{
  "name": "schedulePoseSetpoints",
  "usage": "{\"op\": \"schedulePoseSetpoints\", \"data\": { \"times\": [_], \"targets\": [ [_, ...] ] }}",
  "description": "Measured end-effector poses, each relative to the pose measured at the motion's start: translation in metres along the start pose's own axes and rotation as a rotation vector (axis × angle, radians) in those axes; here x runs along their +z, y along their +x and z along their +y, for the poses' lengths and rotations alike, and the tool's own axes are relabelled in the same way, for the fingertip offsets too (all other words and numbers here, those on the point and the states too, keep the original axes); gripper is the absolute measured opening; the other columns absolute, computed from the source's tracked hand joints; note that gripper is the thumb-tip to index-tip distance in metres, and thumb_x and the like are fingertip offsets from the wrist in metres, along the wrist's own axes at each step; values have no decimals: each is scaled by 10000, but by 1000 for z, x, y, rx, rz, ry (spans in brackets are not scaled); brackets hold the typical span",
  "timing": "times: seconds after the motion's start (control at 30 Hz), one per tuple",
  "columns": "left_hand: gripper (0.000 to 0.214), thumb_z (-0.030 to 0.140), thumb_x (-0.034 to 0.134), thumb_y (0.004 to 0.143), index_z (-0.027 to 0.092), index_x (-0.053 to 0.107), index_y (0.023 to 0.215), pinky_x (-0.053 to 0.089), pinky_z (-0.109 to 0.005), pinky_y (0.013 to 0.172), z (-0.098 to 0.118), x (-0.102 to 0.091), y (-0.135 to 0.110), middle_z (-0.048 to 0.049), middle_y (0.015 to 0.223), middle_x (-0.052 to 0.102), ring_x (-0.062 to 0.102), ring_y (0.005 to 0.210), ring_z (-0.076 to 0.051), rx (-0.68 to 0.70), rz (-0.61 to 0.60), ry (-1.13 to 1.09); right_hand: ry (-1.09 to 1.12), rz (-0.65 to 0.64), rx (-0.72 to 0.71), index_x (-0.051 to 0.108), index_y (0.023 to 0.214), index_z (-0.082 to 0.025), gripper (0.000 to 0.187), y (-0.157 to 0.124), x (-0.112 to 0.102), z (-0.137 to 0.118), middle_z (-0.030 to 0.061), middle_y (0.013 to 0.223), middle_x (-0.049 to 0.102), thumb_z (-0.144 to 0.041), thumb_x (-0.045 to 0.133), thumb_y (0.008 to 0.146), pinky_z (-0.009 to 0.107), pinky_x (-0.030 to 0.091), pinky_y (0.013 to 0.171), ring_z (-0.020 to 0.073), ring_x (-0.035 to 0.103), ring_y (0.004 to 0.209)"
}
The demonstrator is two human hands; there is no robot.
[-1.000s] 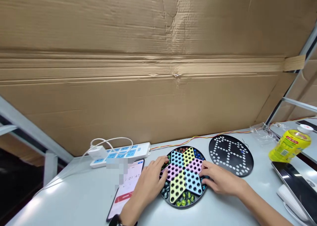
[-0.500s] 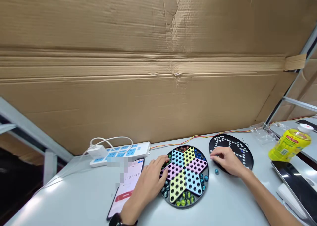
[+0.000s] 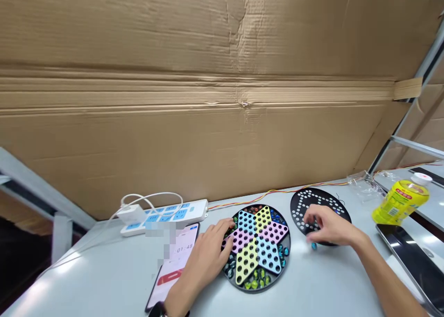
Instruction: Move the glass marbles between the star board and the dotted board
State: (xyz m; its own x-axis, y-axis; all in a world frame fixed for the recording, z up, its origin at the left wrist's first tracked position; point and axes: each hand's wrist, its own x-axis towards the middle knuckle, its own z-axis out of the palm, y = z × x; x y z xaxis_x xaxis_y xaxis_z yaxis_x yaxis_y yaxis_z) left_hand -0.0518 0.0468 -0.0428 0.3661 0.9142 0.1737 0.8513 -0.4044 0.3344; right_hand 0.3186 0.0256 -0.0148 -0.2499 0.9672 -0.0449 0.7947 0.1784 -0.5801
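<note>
Partly hidden beneath the right hand (image 3: 333, 229), whose curled fingers (image 3: 314, 217) conceal any pinch, a round black perforated board (image 3: 298, 210) lies on the pale desk (image 3: 104, 273), one blue glass marble (image 3: 314, 246) just beside it. The left hand (image 3: 204, 257), fingers spread, rests on a pink, blue and yellow star-patterned Chinese checkers board (image 3: 239, 284); a phone (image 3: 176, 257) reads 01:48.

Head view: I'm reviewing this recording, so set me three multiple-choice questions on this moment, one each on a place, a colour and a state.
1. Where does the left hand rest?
A. On the power strip
B. On the Chinese checkers board
C. On the yellow bottle

2. What colour is the loose marble below the right hand?
A. Red
B. Blue
C. Yellow

3. What state is the phone screen in?
A. Dark
B. Face down
C. Lit

1: B, its fingers lie on the board's left edge.
2: B, it shows blue beside the black disc.
3: C, digits and a red button show.
</note>
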Motion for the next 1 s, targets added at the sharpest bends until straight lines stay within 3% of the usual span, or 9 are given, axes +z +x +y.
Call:
{"op": "schedulePoseSetpoints", "data": {
  "times": [0.07,0.17,0.5,0.67,0.83,0.9,1.0],
  "targets": [
    [348,316,398,953,246,609,1220,497,-418,940,0,0,0,-56,1345,640,623,1123,-269,7,8,-3,-2,-143,-6,709,882,-227,316,-7,-2,0,10,930,648,-318,832,605,268,411,685,191,558,822],
    [352,320,398,953,245,607,1226,496,-426,945,0,-1,0,-56,1344,641,621,1130,-272,-5,-3,-1,-40,-239,37,735,787,-223,209,-11,5,2,-1,847,656,-188,778,585,251,388,660,186,573,818],
    [342,326,405,952,254,608,1218,508,-430,938,-1,0,0,-47,1337,644,625,1131,-270,-6,7,-6,-82,-290,181,704,752,-198,188,-13,8,-25,46,918,673,-118,634,597,241,403,618,193,608,813],
    [342,336,412,949,257,615,1213,512,-428,940,-2,0,1,-49,1325,653,630,1131,-272,-3,18,-2,-29,-347,98,670,672,-193,138,-9,17,-21,26,837,660,-136,658,547,219,383,578,188,589,812],
    [365,349,386,964,251,598,1244,497,-440,965,-2,0,1,-55,1352,635,608,1176,-274,-17,-24,2,138,-528,-1,658,621,-174,100,-8,23,-21,-29,678,602,-149,658,524,212,369,508,116,519,586],
    [368,352,383,965,250,598,1246,499,-440,962,-2,-1,1,-55,1355,633,609,1173,-274,-17,-26,1,202,-478,-20,657,635,-169,105,-9,17,-21,-30,699,598,-141,641,535,209,375,508,108,517,579],
    [362,353,392,962,253,606,1236,507,-435,948,-1,-1,0,-52,1352,637,619,1154,-274,-9,-6,-4,185,-243,-30,650,672,-172,120,-9,5,-15,-21,740,590,-117,598,579,218,383,549,115,522,627]
  ]
}}
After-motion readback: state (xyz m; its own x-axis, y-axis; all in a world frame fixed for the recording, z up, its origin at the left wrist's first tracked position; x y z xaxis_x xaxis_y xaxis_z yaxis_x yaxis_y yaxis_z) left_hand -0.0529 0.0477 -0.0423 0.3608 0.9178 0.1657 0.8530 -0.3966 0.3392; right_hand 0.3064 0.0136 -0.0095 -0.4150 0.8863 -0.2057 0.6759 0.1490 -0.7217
